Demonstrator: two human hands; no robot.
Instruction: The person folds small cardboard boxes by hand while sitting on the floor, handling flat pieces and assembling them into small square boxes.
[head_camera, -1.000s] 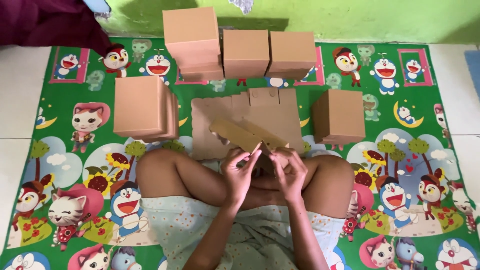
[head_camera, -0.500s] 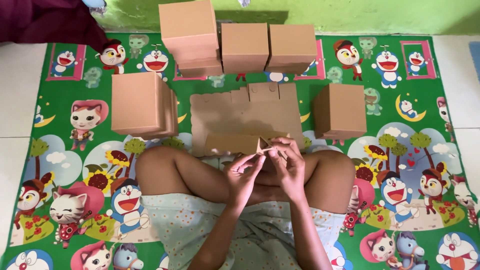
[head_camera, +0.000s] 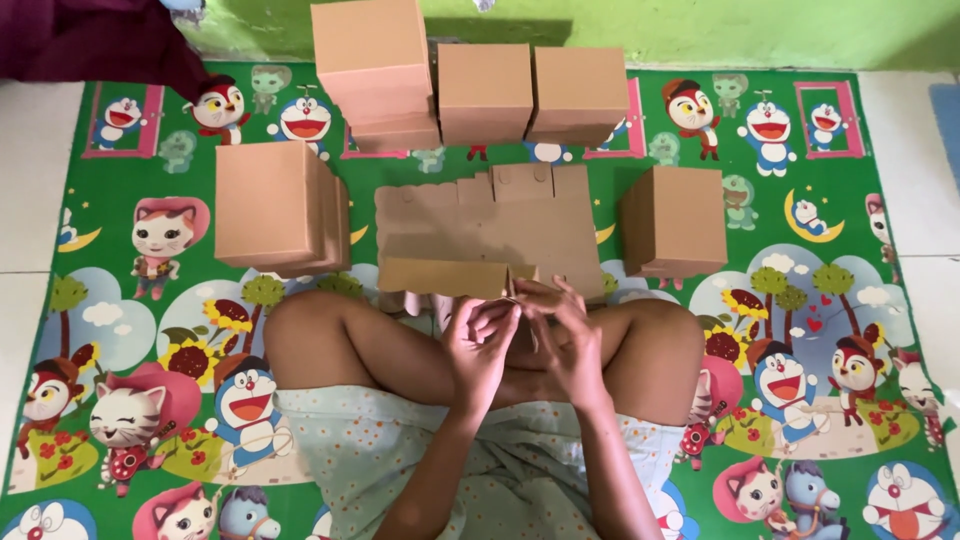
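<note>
I sit cross-legged on a cartoon play mat. My left hand and my right hand meet over my lap, both gripping the near right end of a partly folded brown cardboard box piece, which stretches left in front of my knees. Just beyond it lies a stack of flat cardboard blanks with tabbed far edges.
Finished brown boxes surround the blanks: a pile at the left, one at the right, and three stacks at the back near a green wall. A dark red cloth lies top left. White floor tiles border the mat.
The cardboard piece has swung from a diagonal tilt to lying level across my knees, and my hands have closed together on its right end.
</note>
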